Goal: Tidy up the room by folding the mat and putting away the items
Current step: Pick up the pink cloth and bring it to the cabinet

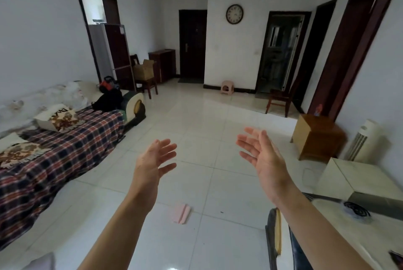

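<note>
- Pale glossy floor tiles [196,117] are being taken as the landmark; every place below is being given relative to them.
- Left hand [152,160]: being held out above the tiles, fingers spread wide, nothing being gripped.
- Right hand [265,156]: being held out above the tiles likewise, palm turned inward, fingers wide, nothing being carried.
- Pink folded item [181,213]: being left flat on the tiles, below and between the two hands; whether it is the mat or another item cannot be told.
- Sofa with plaid cover [65,149]: being shown along the tiles' left edge, with cushions [63,118] and a black bag [109,100] lying on it.
- Low table [349,184]: being shown at the tiles' right edge, a coiled black cable [356,209] lying on it.
- Step in hand, as judged: the room is being surveyed between pickups, no item being handled.
- Next move, as judged: bending down to the tiles is being called for, so the pink item may be grasped and put away.
</note>
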`<state>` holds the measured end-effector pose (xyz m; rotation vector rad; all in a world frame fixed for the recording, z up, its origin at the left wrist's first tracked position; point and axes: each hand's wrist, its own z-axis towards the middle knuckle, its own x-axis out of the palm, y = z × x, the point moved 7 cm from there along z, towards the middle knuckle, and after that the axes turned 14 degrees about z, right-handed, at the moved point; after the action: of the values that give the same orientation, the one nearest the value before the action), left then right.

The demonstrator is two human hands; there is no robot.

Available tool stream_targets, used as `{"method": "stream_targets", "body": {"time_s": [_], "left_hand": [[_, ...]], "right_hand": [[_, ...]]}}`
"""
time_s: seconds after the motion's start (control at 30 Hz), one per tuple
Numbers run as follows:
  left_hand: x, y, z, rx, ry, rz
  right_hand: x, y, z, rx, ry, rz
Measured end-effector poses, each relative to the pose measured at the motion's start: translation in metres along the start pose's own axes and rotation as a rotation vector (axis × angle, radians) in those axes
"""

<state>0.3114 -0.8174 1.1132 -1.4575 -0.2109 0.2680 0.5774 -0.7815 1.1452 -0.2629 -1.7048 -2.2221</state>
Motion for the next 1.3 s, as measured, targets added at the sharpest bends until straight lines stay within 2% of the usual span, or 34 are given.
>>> {"method": "stream_targets", "body": {"time_s": [0.3,0.57,0.77,0.97,1.3], "left_hand": [[-0.018,0.067,0.162,-0.043,-0.014,0.002],[-0.018,0.106,0.272,-0.121,-0.044,0.026],[-0.003,0.145,0.349,-0.171,-0.114,0.075],[0.020,0.191,0.421,-0.207,-0.270,0.085],[0.019,0.289,0.513,-0.285,-0.351,0.141]], "right_hand": [[0.025,-0.103,0.146,0.093,-0.077,-0.010],[0.030,-0.176,0.253,0.153,-0.087,0.036],[0.022,-0.233,0.351,0.211,-0.033,0.063],[0.012,-0.306,0.448,0.299,0.069,0.056],[0.012,-0.442,0.538,0.426,0.150,0.043]]}}
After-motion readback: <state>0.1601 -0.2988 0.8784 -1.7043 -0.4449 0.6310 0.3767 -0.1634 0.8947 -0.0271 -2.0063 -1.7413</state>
